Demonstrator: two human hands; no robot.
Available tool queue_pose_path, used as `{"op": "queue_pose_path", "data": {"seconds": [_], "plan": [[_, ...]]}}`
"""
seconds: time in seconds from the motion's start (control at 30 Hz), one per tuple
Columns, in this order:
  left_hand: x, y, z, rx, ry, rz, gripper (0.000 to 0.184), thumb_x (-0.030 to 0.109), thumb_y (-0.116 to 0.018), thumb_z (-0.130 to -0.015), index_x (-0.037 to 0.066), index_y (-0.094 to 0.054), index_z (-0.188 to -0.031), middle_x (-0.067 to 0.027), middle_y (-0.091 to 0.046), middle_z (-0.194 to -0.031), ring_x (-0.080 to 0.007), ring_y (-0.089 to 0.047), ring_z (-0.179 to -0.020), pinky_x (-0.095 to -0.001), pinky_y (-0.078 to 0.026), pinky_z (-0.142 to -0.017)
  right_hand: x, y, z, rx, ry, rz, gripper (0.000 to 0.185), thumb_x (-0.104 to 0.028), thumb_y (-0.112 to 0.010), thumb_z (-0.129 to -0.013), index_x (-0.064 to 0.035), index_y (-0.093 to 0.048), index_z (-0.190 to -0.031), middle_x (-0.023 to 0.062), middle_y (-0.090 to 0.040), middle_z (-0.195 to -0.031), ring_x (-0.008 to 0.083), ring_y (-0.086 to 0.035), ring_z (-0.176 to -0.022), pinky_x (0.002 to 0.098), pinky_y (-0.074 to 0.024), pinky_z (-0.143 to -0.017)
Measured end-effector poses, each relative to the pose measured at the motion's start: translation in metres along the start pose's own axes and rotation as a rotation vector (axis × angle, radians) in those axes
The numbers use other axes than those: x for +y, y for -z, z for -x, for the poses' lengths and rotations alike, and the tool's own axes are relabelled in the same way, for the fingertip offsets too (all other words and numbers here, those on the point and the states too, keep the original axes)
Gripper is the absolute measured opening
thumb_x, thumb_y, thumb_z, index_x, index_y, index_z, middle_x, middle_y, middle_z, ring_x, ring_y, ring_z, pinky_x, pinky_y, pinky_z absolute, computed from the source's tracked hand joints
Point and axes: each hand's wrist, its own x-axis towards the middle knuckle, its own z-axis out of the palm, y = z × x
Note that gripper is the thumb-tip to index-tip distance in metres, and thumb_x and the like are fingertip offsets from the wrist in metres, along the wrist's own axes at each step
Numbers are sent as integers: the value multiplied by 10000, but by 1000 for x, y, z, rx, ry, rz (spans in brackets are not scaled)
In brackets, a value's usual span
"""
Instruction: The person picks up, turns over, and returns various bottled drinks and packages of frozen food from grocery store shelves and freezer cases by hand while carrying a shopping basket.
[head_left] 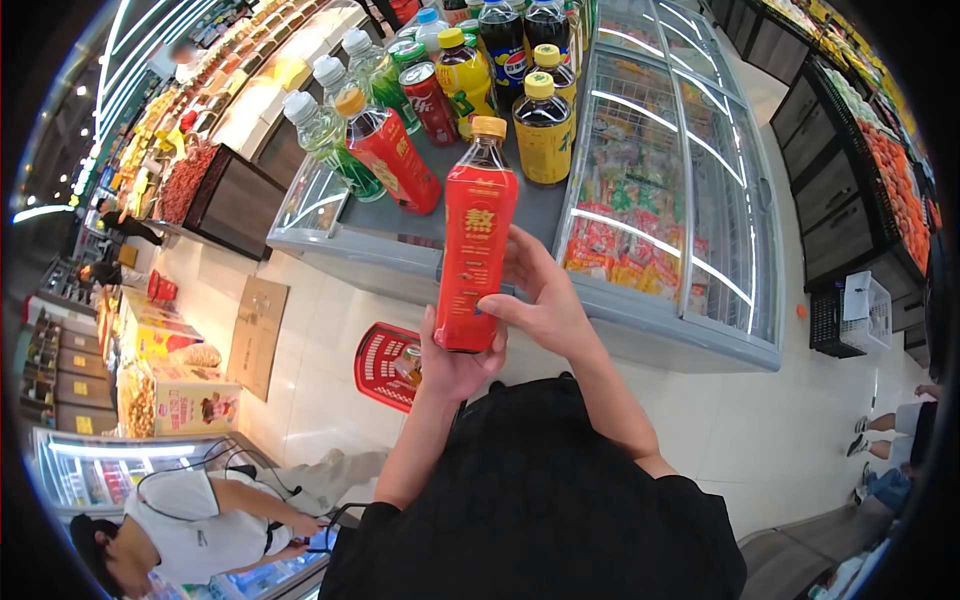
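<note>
A bottle with a red label and an orange cap (476,240) is held upright in front of me in both hands. My left hand (460,362) cups its base from below and the left. My right hand (545,300) grips its lower right side, with the thumb on the label. Behind it, a similar red-labelled bottle (395,160) stands on the grey freezer top (420,225). A yellow-labelled bottle (543,135) stands to the right of the held one, and a red can (430,103) behind it.
More bottles stand farther back, among them a green-labelled one (335,150). A glass-topped freezer (640,200) holds packets at the right. A red basket (385,368) sits on the floor. A person in white (190,520) is at the lower left.
</note>
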Motion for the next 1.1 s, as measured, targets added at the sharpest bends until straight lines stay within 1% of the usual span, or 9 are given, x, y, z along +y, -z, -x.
{"op": "queue_pose_path", "data": {"seconds": [0.03, 0.13, 0.27, 0.5, 0.57, 0.7, 0.8, 0.97, 1.1], "plan": [[0, 5, -1, -231, 49, 99, 737, 691, -283, -864, 52, -465, -1185, -113, -546, -839, -211, -551, -596, -298, -489, -497, 3, 2, -2, -85, 5, -174, 840, -93, -767, -733, 19, -254, -1388, 114, -517, -1222, 188, -515, -1120, 342, -409, -966], [-10, 9, -6, -422, 157, 274, 765, 718, -273, -844, 47, -482, -1147, -124, -525, -775, -209, -525, -516, -263, -451, -376, -4, -2, -1, -189, -94, -265, 761, -63, -748, -745, 6, -303, -1359, 86, -517, -1224, 176, -518, -1120, 338, -411, -968], [-16, 5, -2, -240, 94, 361, 773, 726, -269, -837, 43, -491, -1124, -145, -526, -774, -220, -523, -513, -276, -441, -333, -7, -3, 1, -109, -53, -128, 721, -36, -741, -743, -3, -333, -1337, 68, -520, -1218, 172, -523, -1116, 337, -411, -971], [-13, -11, -16, -164, 52, 111, 798, 707, -197, -861, 23, -472, -1167, -162, -575, -866, -251, -612, -689, -299, -509, -519, -13, 20, -4, -139, -117, -225, 711, -186, -669, -799, 15, -309, -1379, 90, -515, -1237, 168, -511, -1123, 322, -399, -962], [-13, -19, -15, 31, -10, -194, 725, 643, -307, -887, 9, -442, -1211, -187, -592, -975, -271, -637, -797, -303, -523, -642, -11, 26, -5, -121, -126, -224, 720, -177, -659, -800, 20, -294, -1389, 96, -511, -1238, 168, -505, -1124, 320, -393, -964], [-15, -33, -18, 119, -192, -536, 559, 457, -478, -905, 6, -421, -1231, -163, -572, -1035, -223, -624, -844, -293, -534, -696, -12, 36, -5, -204, -150, -185, 770, -146, -663, -821, -14, -215, -1433, 93, -502, -1244, 171, -506, -1121, 329, -394, -975], [-16, -40, -23, 425, -299, -915, 581, 93, -686, -804, -17, -348, -1264, -113, -508, -1165, -156, -527, -1058, -294, -463, -882, -6, 41, -8, -179, -77, -190, 750, -133, -686, -803, -10, -260, -1408, 95, -497, -1251, 171, -505, -1123, 332, -411, -962], [-22, -48, -34, 526, -391, -1094, 658, 32, -707, -759, 11, -328, -1298, -116, -452, -1228, -165, -504, -1091, -294, -450, -903, -12, 50, -11, -143, -128, -90, 660, -57, -721, -759, -22, -349, -1303, 91, -510, -1206, 181, -525, -1102, 351, -439, -943], [4, -38, -45, 380, -379, -1136, 743, 33, -733, -729, 48, -318, -1345, -115, -487, -1213, -181, -501, -1102, -308, -446, -907, -11, 43, -27, -87, -104, -77, 646, -14, -726, -737, -28, -362, -1271, 93, -524, -1170, 196, -539, -1086, 362, -451, -924]]}}
